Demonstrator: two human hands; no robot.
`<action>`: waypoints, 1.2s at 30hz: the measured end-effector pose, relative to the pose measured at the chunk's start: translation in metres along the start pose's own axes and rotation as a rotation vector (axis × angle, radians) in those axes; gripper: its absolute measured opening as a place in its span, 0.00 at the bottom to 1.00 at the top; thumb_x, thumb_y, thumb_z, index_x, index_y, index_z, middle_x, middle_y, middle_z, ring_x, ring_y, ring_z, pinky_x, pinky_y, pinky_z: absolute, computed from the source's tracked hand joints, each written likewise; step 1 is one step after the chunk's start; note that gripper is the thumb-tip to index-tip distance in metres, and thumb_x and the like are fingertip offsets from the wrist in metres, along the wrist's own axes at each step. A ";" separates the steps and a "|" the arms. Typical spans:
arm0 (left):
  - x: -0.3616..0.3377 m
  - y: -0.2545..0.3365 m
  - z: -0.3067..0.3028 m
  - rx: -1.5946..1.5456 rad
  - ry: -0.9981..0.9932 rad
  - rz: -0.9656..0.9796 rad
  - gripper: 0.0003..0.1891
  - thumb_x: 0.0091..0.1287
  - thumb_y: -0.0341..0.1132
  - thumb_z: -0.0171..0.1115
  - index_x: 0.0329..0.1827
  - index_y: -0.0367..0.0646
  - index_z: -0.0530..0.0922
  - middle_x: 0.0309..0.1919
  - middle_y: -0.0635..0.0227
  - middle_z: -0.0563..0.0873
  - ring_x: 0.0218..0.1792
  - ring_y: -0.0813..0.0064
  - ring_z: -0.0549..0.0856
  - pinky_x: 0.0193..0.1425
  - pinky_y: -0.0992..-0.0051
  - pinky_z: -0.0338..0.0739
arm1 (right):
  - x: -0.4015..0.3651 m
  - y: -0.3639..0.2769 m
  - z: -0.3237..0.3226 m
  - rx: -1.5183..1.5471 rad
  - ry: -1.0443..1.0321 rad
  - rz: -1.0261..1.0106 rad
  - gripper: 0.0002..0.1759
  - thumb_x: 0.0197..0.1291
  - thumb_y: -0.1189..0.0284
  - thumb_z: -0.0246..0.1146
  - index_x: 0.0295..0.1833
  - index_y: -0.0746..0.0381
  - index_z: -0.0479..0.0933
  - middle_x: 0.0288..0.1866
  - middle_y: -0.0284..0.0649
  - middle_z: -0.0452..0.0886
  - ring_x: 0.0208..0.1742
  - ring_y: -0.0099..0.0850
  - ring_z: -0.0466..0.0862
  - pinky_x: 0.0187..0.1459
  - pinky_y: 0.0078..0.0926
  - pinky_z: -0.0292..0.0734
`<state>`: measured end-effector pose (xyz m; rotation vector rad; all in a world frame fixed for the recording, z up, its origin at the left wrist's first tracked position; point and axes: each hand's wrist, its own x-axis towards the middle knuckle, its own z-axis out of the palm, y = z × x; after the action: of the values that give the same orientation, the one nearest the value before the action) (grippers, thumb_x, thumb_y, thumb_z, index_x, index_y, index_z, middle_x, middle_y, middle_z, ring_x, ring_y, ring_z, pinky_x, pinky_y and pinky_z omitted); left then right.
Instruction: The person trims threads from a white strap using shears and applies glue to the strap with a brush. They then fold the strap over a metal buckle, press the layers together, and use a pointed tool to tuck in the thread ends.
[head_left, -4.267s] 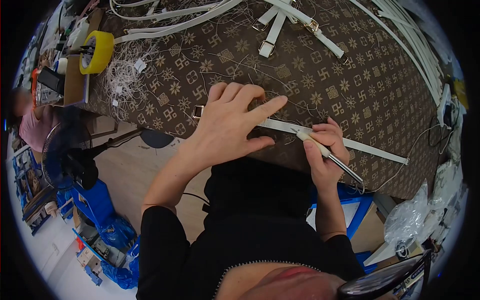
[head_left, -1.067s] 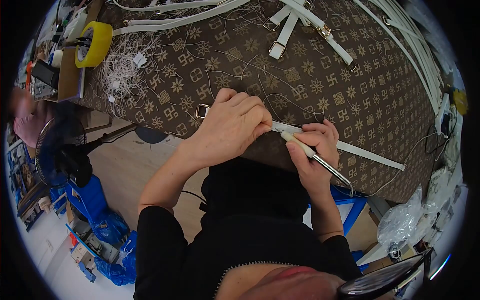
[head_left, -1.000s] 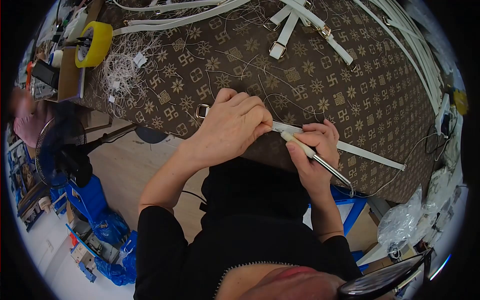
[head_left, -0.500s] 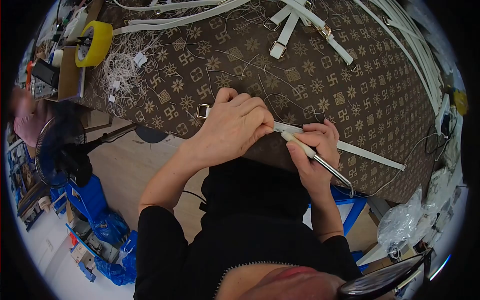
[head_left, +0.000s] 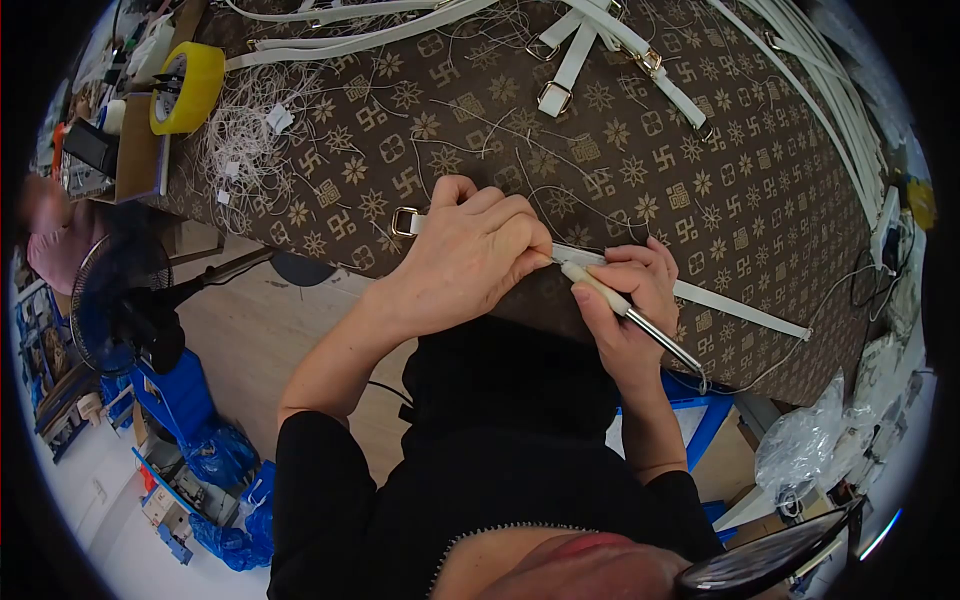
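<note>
A narrow white strap (head_left: 742, 310) lies along the near edge of the patterned brown tabletop (head_left: 690, 210). Its gold-coloured buckle (head_left: 404, 222) pokes out to the left of my left hand (head_left: 470, 250), which is closed on the strap with the fingertips pinched near its middle. In my right hand (head_left: 635, 305) is a pen-shaped tool (head_left: 655, 332) with a cream front and a shiny metal back. The tool's tip points left at the strap, close beside my left fingertips. What exactly the tip touches is too small to tell.
Loose white threads (head_left: 245, 150) pile up at the left, beside a roll of yellow tape (head_left: 190, 88). More white straps with buckles (head_left: 570, 75) lie at the back, and a bundle of straps (head_left: 840, 110) runs down the right. A fan (head_left: 130, 300) stands at lower left.
My left fingertips have shifted very slightly to the right, nearer the tool's tip. My right hand and the tool look the same.
</note>
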<state>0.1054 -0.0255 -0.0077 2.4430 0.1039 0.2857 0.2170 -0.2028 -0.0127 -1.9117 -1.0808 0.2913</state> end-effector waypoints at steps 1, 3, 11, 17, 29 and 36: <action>0.000 0.000 0.000 -0.001 0.000 0.000 0.06 0.60 0.34 0.64 0.35 0.49 0.74 0.32 0.75 0.78 0.35 0.74 0.76 0.48 0.68 0.61 | 0.000 0.000 0.000 -0.003 -0.001 -0.001 0.10 0.48 0.67 0.73 0.36 0.55 0.81 0.32 0.29 0.82 0.45 0.30 0.79 0.64 0.42 0.58; 0.000 0.000 0.000 -0.002 0.000 0.001 0.06 0.60 0.34 0.65 0.35 0.49 0.74 0.32 0.75 0.78 0.35 0.74 0.76 0.48 0.68 0.61 | 0.000 0.000 0.000 -0.005 0.000 -0.002 0.10 0.48 0.67 0.73 0.36 0.55 0.81 0.32 0.29 0.82 0.45 0.30 0.79 0.64 0.42 0.58; 0.000 -0.002 0.000 -0.044 0.028 0.002 0.05 0.63 0.32 0.62 0.36 0.48 0.74 0.32 0.74 0.78 0.36 0.72 0.77 0.48 0.69 0.63 | -0.001 0.000 0.000 -0.006 0.000 -0.007 0.10 0.48 0.67 0.73 0.36 0.56 0.81 0.31 0.29 0.82 0.45 0.31 0.80 0.64 0.42 0.59; -0.010 -0.011 -0.015 -0.279 0.342 -0.255 0.03 0.66 0.32 0.59 0.37 0.45 0.76 0.33 0.69 0.80 0.36 0.68 0.78 0.46 0.71 0.67 | -0.003 0.003 -0.001 0.053 0.032 0.015 0.09 0.49 0.69 0.72 0.35 0.57 0.80 0.32 0.32 0.82 0.44 0.31 0.80 0.65 0.44 0.59; -0.006 -0.006 -0.017 0.205 -0.007 0.013 0.11 0.52 0.37 0.71 0.38 0.50 0.82 0.36 0.75 0.78 0.42 0.73 0.76 0.54 0.69 0.65 | -0.006 0.011 -0.001 0.167 0.114 0.008 0.09 0.51 0.72 0.71 0.36 0.61 0.78 0.35 0.39 0.81 0.43 0.34 0.80 0.62 0.46 0.63; -0.002 -0.001 -0.030 0.054 -0.156 -0.067 0.05 0.57 0.33 0.68 0.35 0.47 0.82 0.28 0.72 0.79 0.34 0.71 0.78 0.50 0.70 0.67 | -0.008 0.009 -0.014 0.566 0.234 -0.092 0.11 0.54 0.75 0.67 0.42 0.65 0.77 0.36 0.41 0.82 0.42 0.32 0.81 0.60 0.46 0.69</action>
<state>0.0963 -0.0063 0.0141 2.4999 0.1269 0.0634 0.2249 -0.2190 -0.0136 -1.3491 -0.8178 0.2774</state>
